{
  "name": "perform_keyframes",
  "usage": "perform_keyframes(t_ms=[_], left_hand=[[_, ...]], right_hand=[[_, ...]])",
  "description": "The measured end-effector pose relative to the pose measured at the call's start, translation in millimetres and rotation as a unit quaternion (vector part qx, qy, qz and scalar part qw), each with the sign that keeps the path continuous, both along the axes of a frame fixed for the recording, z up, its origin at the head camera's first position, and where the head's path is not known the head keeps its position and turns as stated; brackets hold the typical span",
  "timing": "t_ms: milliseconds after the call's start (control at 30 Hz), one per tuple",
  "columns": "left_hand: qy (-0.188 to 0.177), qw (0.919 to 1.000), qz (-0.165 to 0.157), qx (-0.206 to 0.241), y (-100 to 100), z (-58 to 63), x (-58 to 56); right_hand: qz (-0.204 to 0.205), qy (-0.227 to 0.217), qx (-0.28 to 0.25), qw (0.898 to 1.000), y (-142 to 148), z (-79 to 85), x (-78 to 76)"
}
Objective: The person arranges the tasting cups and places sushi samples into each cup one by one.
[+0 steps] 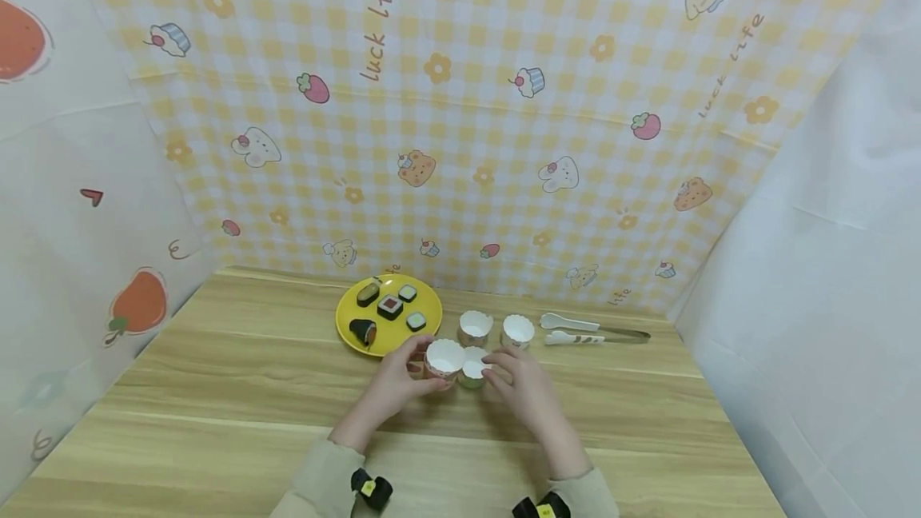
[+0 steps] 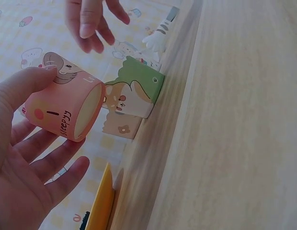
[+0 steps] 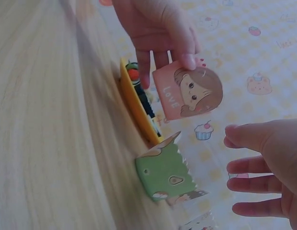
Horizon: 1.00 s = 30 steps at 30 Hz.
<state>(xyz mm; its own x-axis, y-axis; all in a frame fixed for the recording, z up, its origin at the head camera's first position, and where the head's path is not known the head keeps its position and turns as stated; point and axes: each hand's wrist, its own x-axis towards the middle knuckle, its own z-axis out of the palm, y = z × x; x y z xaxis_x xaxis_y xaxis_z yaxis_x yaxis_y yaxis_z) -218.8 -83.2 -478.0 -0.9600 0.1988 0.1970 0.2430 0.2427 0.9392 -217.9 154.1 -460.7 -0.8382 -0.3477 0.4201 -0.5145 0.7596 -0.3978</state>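
In the head view, my left hand [image 1: 396, 384] holds a pink paper baking cup [image 1: 440, 366] with its thumb on one side and fingers on the other. The left wrist view has the cup [image 2: 62, 108] raised off the table and tilted, with a drawn girl and "sleepyy" on its side. A green paper cup [image 3: 168, 172] stands on the table right beside it. Close to the green cup, my right hand [image 1: 524, 386] has its fingers spread and nothing between them; the right wrist view shows a gap between those fingertips and the cup.
Behind the hands stand two more paper cups, one at the left [image 1: 475, 328] and one at the right [image 1: 518, 329]. A yellow plate [image 1: 381, 348] with several toy sushi pieces lies at back left. Tongs [image 1: 576, 338] with white paw tips lie at back right, before a checkered cloth [image 1: 460, 126].
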Motion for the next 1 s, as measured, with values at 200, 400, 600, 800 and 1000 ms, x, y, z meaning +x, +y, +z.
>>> perform_keyframes(t_ms=[200,400,600,800,1000], left_hand=[[0.002,1.0,-0.002,-0.001,0,-0.4,-0.6],[0.014,0.9999,-0.005,-0.003,0,0.1,0.1],[0.027,0.9996,-0.009,-0.003,0,-0.3,0.6],[0.034,0.9993,-0.012,-0.003,-1,-2.5,0.4],[0.041,0.9988,-0.023,-0.012,-2,-2.5,0.0]], right_hand=[[0.012,0.021,-0.003,1.0,-3,8.1,4.4],[0.018,0.033,0.002,0.999,-5,14.7,8.8],[0.026,0.046,0.007,0.999,-7,18.0,11.9],[0.034,0.048,0.0,0.998,-8,18.9,13.7],[0.036,0.046,0.006,0.998,-8,19.4,14.2]])
